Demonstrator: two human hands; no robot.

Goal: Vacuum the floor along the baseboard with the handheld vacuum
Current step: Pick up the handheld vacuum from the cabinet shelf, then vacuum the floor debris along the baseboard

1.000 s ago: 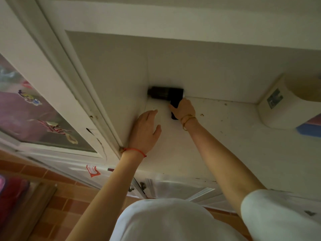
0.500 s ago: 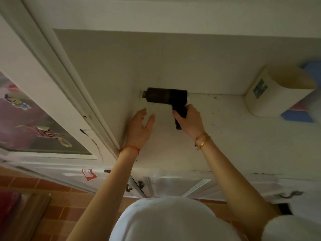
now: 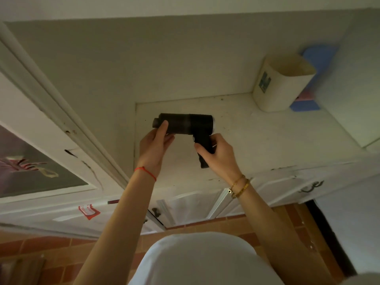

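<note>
A black handheld vacuum (image 3: 185, 125) with a barrel body and a pistol handle hangs above the white shelf surface (image 3: 267, 140), its nozzle pointing left. My right hand (image 3: 218, 154) grips the handle from the right. My left hand (image 3: 154, 145) holds the front of the barrel near the nozzle, thumb over the top. The vacuum is lifted off the shelf, away from the back corner.
A cream plastic bin (image 3: 281, 83) stands at the back right of the shelf, with blue items (image 3: 306, 104) behind it. A white cabinet door frame (image 3: 61, 124) runs along the left. Drawers with dark handles (image 3: 310, 187) sit below; the orange tiled floor (image 3: 226, 225) lies beneath.
The vacuum was pulled out of the back corner toward me and lifted. My left hand left the shelf and took hold of the barrel's front end.
</note>
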